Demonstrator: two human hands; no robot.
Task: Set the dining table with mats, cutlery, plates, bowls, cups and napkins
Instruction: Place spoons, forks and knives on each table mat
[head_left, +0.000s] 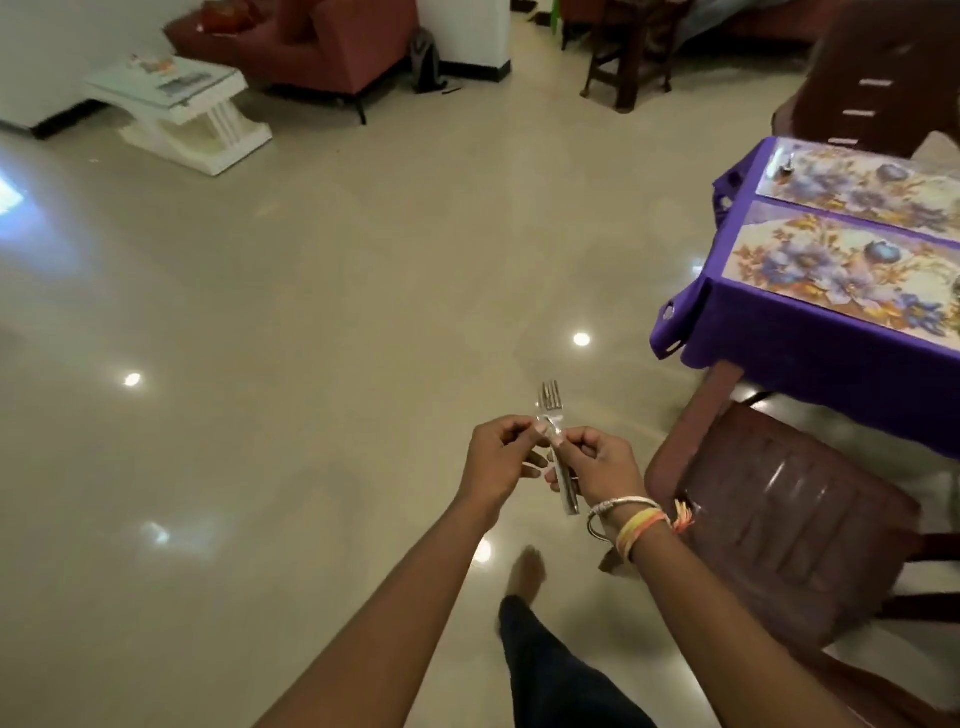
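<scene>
10 o'clock: low white pedestal coffee table (182, 104), with blurred papers on top. At 11, behind it, a dark red upholstered sofa (322, 47) stands against the white wall. Glossy beige tiled floor (311, 312) fills the middle and mirrors the ceiling lights.

6 o'clock, just below centre: left hand (498, 457), fingers curled, thumb and forefinger pinching the neck of a bundle of silver metal cutlery (551, 415). Fork tines point toward 12; number of pieces, cannot tell. Right hand (597, 462) meets the left at the fingertips, its fingers curled round the handles. The handle ends stick out below the palm. Silver bangle and yellow-orange thread bands (636, 519) on the right wrist. The bundle is held over the floor, well apart from the table. Bare foot (527, 571) and a dark trouser leg are below the hands.

4 o'clock: brown moulded plastic chair (779, 519), just beside the table edge. 2 to 3 o'clock: dining table under a purple cloth (779, 338). Two rectangular floral place mats (841, 260) lie side by side on it. A small dark item (787, 167) sits on the far one, too blurred to name.
</scene>
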